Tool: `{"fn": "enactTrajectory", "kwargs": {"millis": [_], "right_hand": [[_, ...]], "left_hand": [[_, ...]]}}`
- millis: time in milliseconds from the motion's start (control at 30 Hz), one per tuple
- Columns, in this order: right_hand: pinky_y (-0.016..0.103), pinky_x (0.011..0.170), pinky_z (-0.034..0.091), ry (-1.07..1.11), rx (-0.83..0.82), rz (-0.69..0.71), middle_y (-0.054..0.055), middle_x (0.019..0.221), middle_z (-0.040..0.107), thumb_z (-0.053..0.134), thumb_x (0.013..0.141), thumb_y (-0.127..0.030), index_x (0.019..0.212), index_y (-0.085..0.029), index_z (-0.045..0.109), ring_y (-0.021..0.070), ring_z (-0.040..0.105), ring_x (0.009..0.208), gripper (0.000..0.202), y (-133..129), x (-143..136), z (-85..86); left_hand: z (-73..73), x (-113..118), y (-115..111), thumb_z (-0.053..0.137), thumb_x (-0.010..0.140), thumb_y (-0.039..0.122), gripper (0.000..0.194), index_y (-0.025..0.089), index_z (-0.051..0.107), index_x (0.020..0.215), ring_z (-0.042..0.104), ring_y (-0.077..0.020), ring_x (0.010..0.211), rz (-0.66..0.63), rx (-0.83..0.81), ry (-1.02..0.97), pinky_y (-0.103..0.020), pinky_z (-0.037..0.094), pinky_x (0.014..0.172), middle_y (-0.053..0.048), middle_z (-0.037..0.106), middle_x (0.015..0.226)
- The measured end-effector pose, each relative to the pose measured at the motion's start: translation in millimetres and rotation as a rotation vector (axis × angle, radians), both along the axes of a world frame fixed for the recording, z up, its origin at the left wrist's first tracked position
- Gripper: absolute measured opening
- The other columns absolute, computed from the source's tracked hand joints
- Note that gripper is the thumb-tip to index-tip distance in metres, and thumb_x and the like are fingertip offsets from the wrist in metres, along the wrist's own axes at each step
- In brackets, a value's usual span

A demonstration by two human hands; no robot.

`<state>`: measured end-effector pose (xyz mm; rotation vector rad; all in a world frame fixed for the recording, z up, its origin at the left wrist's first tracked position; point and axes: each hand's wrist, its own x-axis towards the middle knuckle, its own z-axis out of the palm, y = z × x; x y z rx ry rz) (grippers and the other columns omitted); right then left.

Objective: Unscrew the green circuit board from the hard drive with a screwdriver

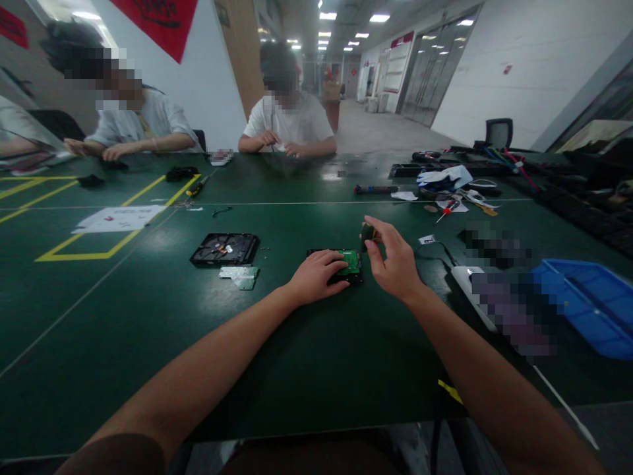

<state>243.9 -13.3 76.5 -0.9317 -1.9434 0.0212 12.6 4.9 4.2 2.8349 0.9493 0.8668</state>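
Note:
A hard drive (352,262) with a green circuit board facing up lies on the table in front of me. My left hand (316,276) rests over its left part, fingers across the board and thumb along the near edge, holding it against the table. Just above the drive's right end, my right hand (393,260) is closed around the dark handle of a screwdriver (366,236). The screwdriver's shaft and tip are too faint to make out. To the left lie another hard drive (225,249) with a black casing and a loose circuit board (240,276).
A blue plastic bin (588,307) and a white power strip (472,297) are on the right. Gloves (445,177), a red screwdriver (448,210) and cables lie beyond. White paper (119,218) lies left within yellow tape. Co-workers sit across the green table (277,369).

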Motion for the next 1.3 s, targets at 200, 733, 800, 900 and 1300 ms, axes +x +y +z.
{"fn": "enactTrajectory", "kwargs": {"millis": [200, 733, 800, 900, 1300], "right_hand": [[0.049, 0.095, 0.06, -0.009, 0.023, -0.011, 0.01, 0.127, 0.066, 0.06, 0.098, -0.026, 0.144, -0.03, 0.054, 0.0265, 0.067, 0.107, 0.046, -3.0, -2.3, 1.4], [0.044, 0.085, 0.06, 0.016, 0.041, -0.053, 0.007, 0.114, 0.063, 0.066, 0.097, -0.029, 0.135, -0.031, 0.059, 0.0229, 0.065, 0.094, 0.039, -1.9, -0.5, 2.6], [0.044, 0.085, 0.06, 0.026, 0.038, -0.043, 0.007, 0.116, 0.063, 0.062, 0.098, -0.026, 0.135, -0.031, 0.06, 0.0224, 0.065, 0.094, 0.037, -2.5, -0.7, 3.1], [0.044, 0.088, 0.06, 0.018, 0.03, -0.021, 0.008, 0.121, 0.065, 0.056, 0.1, -0.022, 0.139, -0.03, 0.057, 0.0227, 0.066, 0.096, 0.04, -3.0, -0.8, 3.0], [0.048, 0.095, 0.059, 0.01, 0.04, -0.022, 0.009, 0.124, 0.065, 0.054, 0.102, -0.021, 0.141, -0.031, 0.055, 0.0249, 0.066, 0.107, 0.04, -1.3, -0.3, 2.4]], "left_hand": [[1.1, -0.1, 0.0, 0.067, 0.096, 0.05, 0.043, 0.021, 0.067, 0.128, 0.059, -0.0321, 0.131, 0.006, -0.017, 0.012, -0.054, 0.05, 0.11, -0.013, 0.064, 0.137], [0.7, -0.2, 0.1, 0.067, 0.095, 0.05, 0.043, 0.022, 0.066, 0.129, 0.059, -0.0325, 0.131, -0.004, -0.009, 0.0, -0.055, 0.05, 0.109, -0.012, 0.065, 0.136], [1.3, -0.1, -0.3, 0.067, 0.096, 0.05, 0.042, 0.022, 0.066, 0.128, 0.059, -0.0324, 0.131, -0.002, -0.004, 0.001, -0.054, 0.05, 0.109, -0.012, 0.065, 0.136], [1.8, 0.4, -1.0, 0.067, 0.096, 0.05, 0.042, 0.022, 0.067, 0.127, 0.06, -0.0319, 0.129, -0.001, -0.003, -0.003, -0.054, 0.051, 0.109, -0.012, 0.065, 0.136], [-1.3, -0.6, 1.1, 0.067, 0.096, 0.051, 0.043, 0.023, 0.066, 0.129, 0.06, -0.0318, 0.13, -0.004, -0.002, -0.001, -0.054, 0.051, 0.108, -0.012, 0.064, 0.136]]}}
